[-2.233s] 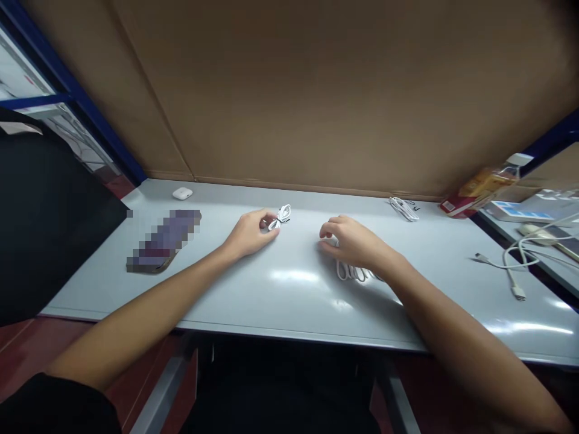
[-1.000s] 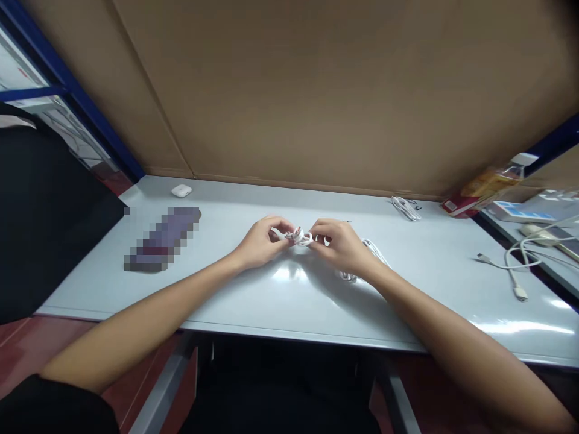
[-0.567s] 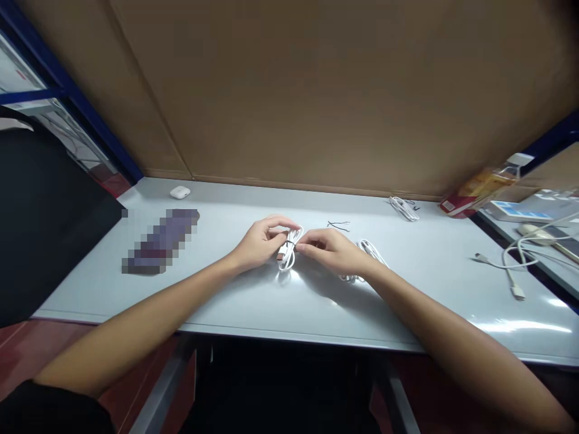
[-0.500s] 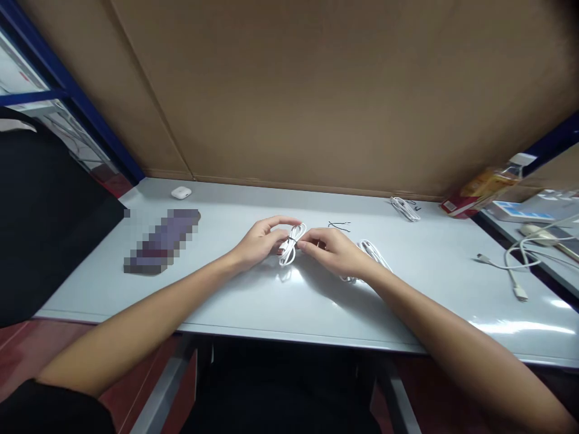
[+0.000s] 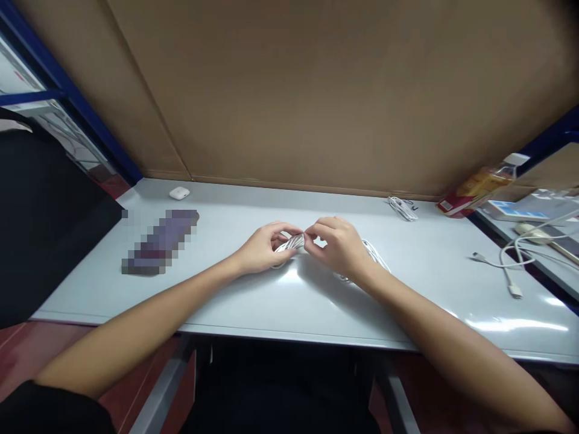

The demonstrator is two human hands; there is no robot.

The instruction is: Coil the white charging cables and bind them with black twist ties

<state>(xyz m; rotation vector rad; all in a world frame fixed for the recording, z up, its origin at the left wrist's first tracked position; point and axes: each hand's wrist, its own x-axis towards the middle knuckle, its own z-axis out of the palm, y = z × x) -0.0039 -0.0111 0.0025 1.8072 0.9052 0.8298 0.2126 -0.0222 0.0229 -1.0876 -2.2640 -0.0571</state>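
Note:
Both my hands meet over the middle of the pale grey table (image 5: 271,301). My left hand (image 5: 262,248) and my right hand (image 5: 339,244) pinch a small coiled white cable (image 5: 292,242) between their fingertips, just above the tabletop. A second white cable bundle (image 5: 373,252) lies on the table behind my right wrist, partly hidden by it.
A white earbud case (image 5: 180,193) and a blurred dark flat object (image 5: 159,242) lie at the left. Another coiled white cable (image 5: 400,208) sits near the cardboard back wall (image 5: 316,90). A bottle (image 5: 484,184) and a loose cable (image 5: 506,271) are at the right.
My left hand picked the coiled cable up from the table and brought it to the middle. My right hand left the other bundle and joined it; both now work the coil.

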